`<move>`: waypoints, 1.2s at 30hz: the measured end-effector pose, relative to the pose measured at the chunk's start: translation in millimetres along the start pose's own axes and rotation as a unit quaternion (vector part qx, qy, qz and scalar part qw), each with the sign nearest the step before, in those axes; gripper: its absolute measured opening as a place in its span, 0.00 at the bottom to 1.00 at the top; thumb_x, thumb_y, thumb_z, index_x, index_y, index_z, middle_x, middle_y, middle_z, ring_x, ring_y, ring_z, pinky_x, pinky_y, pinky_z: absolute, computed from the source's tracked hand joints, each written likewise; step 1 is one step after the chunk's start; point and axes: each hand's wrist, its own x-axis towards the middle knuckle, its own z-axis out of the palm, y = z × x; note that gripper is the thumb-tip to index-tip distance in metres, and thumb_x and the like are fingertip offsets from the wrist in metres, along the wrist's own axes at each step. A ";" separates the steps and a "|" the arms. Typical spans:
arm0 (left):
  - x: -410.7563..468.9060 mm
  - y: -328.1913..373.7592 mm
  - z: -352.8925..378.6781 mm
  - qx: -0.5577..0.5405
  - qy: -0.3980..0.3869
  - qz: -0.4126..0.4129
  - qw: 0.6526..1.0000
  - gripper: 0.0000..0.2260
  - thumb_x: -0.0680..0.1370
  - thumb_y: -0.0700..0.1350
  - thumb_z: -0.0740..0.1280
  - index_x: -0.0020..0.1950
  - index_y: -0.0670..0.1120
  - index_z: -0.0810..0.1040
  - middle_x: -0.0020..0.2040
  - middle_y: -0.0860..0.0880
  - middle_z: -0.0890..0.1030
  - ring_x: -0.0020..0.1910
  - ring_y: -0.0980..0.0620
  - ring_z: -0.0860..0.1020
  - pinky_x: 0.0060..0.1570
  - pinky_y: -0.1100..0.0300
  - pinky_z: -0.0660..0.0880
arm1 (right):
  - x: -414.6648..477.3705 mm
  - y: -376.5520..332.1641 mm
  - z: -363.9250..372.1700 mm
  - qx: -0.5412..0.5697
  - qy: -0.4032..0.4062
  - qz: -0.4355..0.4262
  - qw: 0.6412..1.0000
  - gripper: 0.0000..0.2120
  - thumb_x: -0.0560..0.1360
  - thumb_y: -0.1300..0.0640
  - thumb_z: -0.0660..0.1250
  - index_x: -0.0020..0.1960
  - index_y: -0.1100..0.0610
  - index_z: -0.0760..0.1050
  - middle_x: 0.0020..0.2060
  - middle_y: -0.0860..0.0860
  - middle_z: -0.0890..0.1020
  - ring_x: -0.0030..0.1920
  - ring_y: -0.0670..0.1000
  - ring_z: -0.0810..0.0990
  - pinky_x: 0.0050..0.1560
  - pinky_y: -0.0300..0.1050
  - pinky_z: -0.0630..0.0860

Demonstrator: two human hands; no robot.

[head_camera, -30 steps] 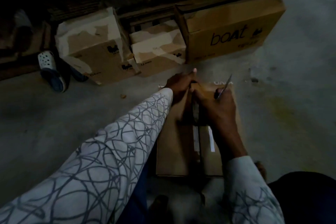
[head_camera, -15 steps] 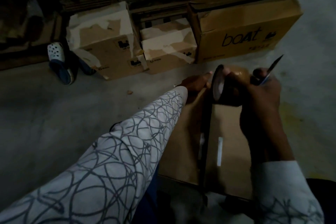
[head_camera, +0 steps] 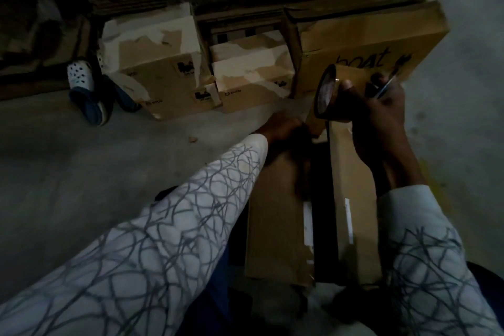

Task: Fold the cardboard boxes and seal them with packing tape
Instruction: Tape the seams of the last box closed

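Three cartons line the upper half of the frame, the largest being the printed carton (head_camera: 368, 35) at upper right. They take no part at present, but they crowd the far end of the work.

At lower centre, the cardboard box (head_camera: 272, 226) under seal lies on the floor (head_camera: 109, 172) with its flaps closed. A tape strip (head_camera: 326, 226) runs along its seam from the near edge up to the tape roll (head_camera: 338, 93), which is held off the box at right of centre.

The right hand (head_camera: 381, 117) has its grip curled round the roll, with a thin blade (head_camera: 384, 87) pinched in the same fingers. The left hand (head_camera: 281, 128) rests at the box's far end. In the dim light the state of its grip cannot be told.

Risks, as judged:
- **Tape strip:** it hangs taut above the board and may wander off the seam or crease if the roll comes down askew.
- **Cardboard box:** if the left hand slackens, the box may shift or the flaps gape.
- **Blade:** it shares a grip with the roll and may nick a finger or slip at the cut.
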 end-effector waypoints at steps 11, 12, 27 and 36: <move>-23.4 -4.9 25.6 0.144 -0.011 -0.079 0.986 0.50 0.70 0.71 0.67 0.81 0.51 0.46 0.79 0.41 0.56 0.79 0.38 0.49 0.75 0.37 0.39 | 18.0 0.3 0.3 -0.024 -0.026 0.026 0.999 0.23 0.70 0.61 0.71 0.61 0.67 0.67 0.50 0.63 0.71 0.49 0.57 0.76 0.47 0.45 0.78; -26.9 -3.2 33.3 0.181 0.013 -0.071 0.981 0.47 0.70 0.72 0.66 0.80 0.51 0.51 0.80 0.43 0.55 0.79 0.38 0.48 0.73 0.36 0.35 | 16.7 0.4 1.6 -0.025 -0.027 0.029 0.999 0.25 0.70 0.62 0.71 0.62 0.68 0.67 0.50 0.63 0.72 0.49 0.57 0.76 0.46 0.44 0.78; -29.2 -28.0 50.6 0.159 0.120 0.086 0.976 0.43 0.70 0.63 0.74 0.76 0.43 0.62 0.74 0.41 0.67 0.72 0.40 0.65 0.73 0.48 0.61 | -32.0 -20.3 -14.3 -0.057 -0.035 0.075 0.995 0.09 0.71 0.66 0.67 0.48 0.57 0.74 0.47 0.58 0.78 0.49 0.55 0.80 0.46 0.42 0.79; -19.1 -28.5 36.7 0.121 0.114 0.057 0.984 0.27 0.71 0.44 0.75 0.65 0.44 0.68 0.61 0.41 0.76 0.61 0.41 0.74 0.63 0.49 0.70 | -128.3 8.1 -1.6 -0.176 0.026 0.093 0.980 0.15 0.76 0.63 0.68 0.39 0.46 0.70 0.30 0.44 0.77 0.34 0.48 0.79 0.36 0.46 0.78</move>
